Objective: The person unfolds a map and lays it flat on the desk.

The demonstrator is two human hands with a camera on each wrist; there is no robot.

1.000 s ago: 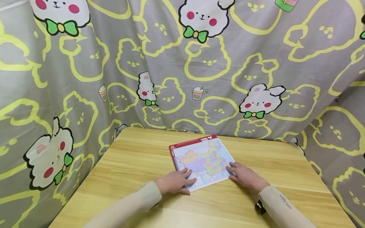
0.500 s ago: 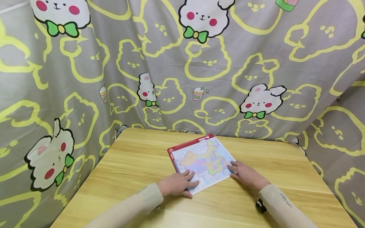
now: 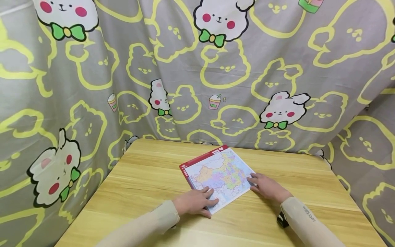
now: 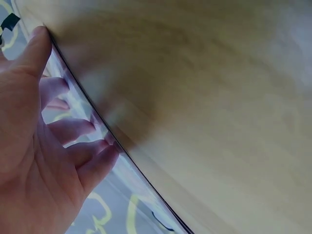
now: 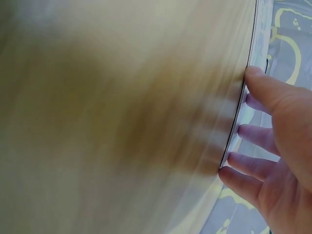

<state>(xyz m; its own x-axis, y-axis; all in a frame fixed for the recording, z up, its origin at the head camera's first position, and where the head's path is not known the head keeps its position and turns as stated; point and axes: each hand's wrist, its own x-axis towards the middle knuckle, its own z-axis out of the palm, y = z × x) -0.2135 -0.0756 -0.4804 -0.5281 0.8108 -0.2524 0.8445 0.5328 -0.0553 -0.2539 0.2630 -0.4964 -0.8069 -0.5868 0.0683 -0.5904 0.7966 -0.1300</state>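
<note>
A thin, flat map [image 3: 222, 173] with a red border along its far and left edges lies on the wooden table, turned at an angle. My left hand [image 3: 195, 201] rests on its near left corner, fingers spread over the printed surface and thumb at the edge. At the right edge, the fingertips of my right hand [image 3: 267, 187] touch the map. From the left wrist view, the fingers of the left hand [image 4: 58, 141] reach across the glossy surface. The right wrist view has the right hand [image 5: 278, 156] with extended fingers along the map's thin dark edge.
The light wooden table [image 3: 139, 178] extends around the map on all sides. A grey curtain [image 3: 185, 68] with rabbit drawings hangs behind the table and along both sides. A dark band [image 3: 281, 220] shows under the right sleeve.
The map has turned a little counter-clockwise. My left hand has shifted slightly right and toward me with its near corner, while my right hand has moved slightly away at the right edge.
</note>
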